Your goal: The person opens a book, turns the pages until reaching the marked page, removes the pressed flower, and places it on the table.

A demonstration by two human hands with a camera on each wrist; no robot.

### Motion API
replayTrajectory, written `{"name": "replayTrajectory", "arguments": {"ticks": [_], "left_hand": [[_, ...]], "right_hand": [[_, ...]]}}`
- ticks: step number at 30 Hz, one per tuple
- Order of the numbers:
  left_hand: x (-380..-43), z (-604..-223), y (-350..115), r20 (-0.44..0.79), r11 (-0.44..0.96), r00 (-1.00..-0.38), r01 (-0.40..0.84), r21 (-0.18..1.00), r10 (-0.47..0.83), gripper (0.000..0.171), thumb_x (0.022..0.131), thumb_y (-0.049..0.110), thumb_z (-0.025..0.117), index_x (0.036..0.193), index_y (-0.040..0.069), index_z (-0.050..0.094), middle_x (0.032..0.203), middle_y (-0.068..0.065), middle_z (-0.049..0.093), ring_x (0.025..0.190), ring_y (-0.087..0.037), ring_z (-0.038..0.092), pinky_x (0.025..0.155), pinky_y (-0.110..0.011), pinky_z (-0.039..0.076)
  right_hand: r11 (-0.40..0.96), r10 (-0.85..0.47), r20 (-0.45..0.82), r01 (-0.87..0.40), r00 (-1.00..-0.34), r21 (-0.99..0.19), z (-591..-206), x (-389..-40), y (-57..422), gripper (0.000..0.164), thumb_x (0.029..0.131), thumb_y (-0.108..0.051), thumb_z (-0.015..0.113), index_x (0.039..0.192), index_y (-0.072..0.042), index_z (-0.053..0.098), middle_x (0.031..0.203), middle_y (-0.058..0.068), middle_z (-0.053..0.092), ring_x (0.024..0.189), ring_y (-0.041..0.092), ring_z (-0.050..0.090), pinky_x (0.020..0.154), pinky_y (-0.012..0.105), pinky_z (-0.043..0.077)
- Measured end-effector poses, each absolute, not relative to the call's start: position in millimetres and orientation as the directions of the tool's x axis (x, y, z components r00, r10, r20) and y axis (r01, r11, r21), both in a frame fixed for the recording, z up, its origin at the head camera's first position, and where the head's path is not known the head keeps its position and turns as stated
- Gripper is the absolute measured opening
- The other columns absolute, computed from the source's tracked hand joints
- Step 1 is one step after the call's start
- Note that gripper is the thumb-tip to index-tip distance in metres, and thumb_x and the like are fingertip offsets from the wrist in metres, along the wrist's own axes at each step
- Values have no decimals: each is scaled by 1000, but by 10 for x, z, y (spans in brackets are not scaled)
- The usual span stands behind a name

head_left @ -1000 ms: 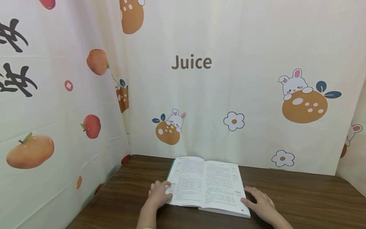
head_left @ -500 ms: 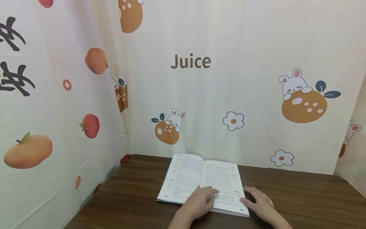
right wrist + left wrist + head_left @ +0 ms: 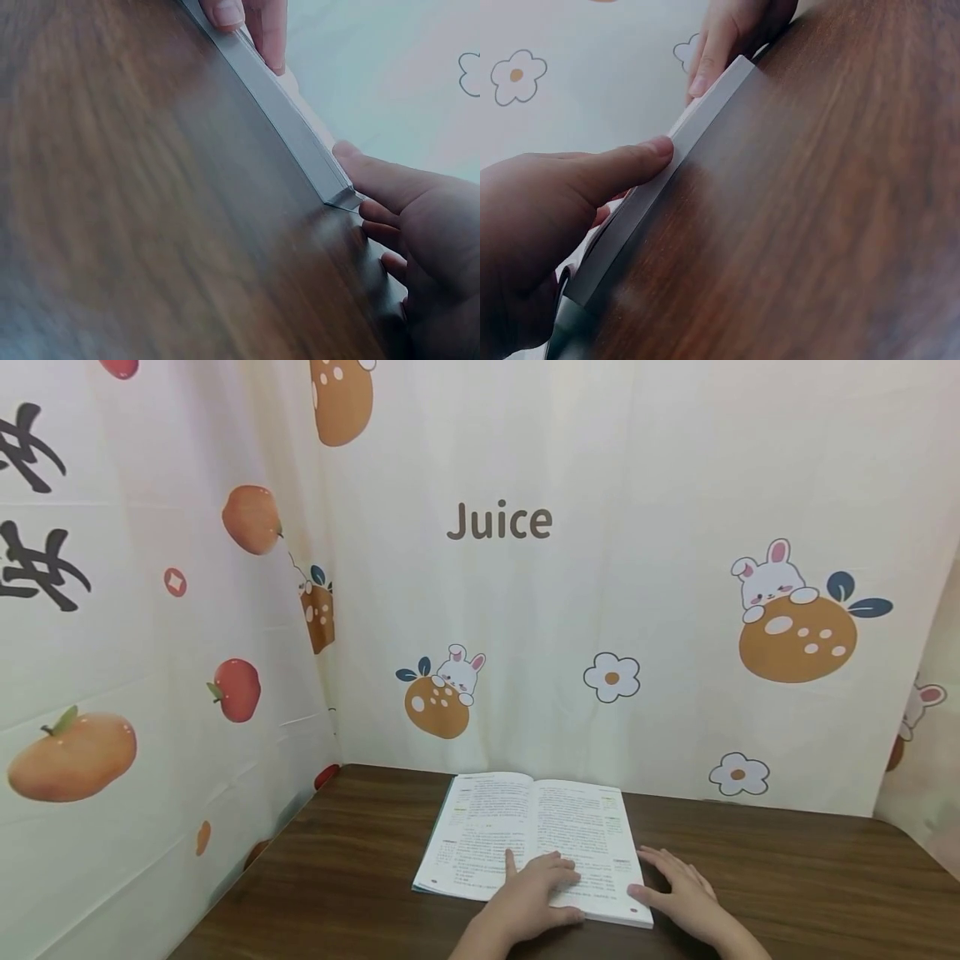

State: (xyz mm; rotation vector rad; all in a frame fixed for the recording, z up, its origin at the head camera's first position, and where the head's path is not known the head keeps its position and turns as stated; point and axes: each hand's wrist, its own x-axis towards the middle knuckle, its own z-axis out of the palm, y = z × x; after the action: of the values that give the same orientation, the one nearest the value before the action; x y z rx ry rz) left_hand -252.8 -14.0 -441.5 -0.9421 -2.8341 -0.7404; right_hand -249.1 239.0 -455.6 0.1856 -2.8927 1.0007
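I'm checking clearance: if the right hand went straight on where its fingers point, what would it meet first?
The open book, most likely: the right hand points toward its right edge. Whether it would bump that edge or slide over the page is hard to tell.

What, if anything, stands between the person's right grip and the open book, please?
Nothing visible does: the right grip is beside the open book, touching its lower right corner. The left grip, over the book's lower edge, lies farther left.
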Motion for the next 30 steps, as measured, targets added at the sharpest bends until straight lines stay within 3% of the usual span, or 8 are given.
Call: {"name": "replayTrajectory", "arguments": {"ticks": [12,21,27,30], "left_hand": [[-2530,-4407,-134,226,680,-818,569,463,529,46,72,52,68,111,27,66,123,17,56,126,-9,40,96,-73,9],[-2528,-4391,-129,222,650,-868,483,586,445,43,70,49,71,107,25,68,114,18,60,122,-7,45,102,-66,5],[-2540,-4404,-120,295,665,-884,467,583,362,19,80,39,67,91,25,71,103,15,66,109,-8,56,103,-64,15],[-2559,-4394,-129,339,645,-897,441,624,285,13,85,32,65,88,22,72,94,12,68,102,-12,61,101,-59,27]], "right_hand": [[832,-51,143,-121,-988,-542,-4554,-2474,2341,76,79,-55,62,129,1,48,134,28,42,126,50,29,97,69,15],[831,-51,141,-120,-989,-544,-4556,-2482,2341,72,83,-55,57,129,0,50,135,26,42,126,49,29,96,70,15],[782,-26,115,-92,-993,-616,-4521,-2463,2329,63,97,-49,33,130,2,48,137,26,40,129,49,23,98,68,10],[773,-18,106,-81,-994,-629,-4510,-2447,2327,63,98,-47,29,131,4,46,137,26,39,130,49,22,99,67,8]]}}
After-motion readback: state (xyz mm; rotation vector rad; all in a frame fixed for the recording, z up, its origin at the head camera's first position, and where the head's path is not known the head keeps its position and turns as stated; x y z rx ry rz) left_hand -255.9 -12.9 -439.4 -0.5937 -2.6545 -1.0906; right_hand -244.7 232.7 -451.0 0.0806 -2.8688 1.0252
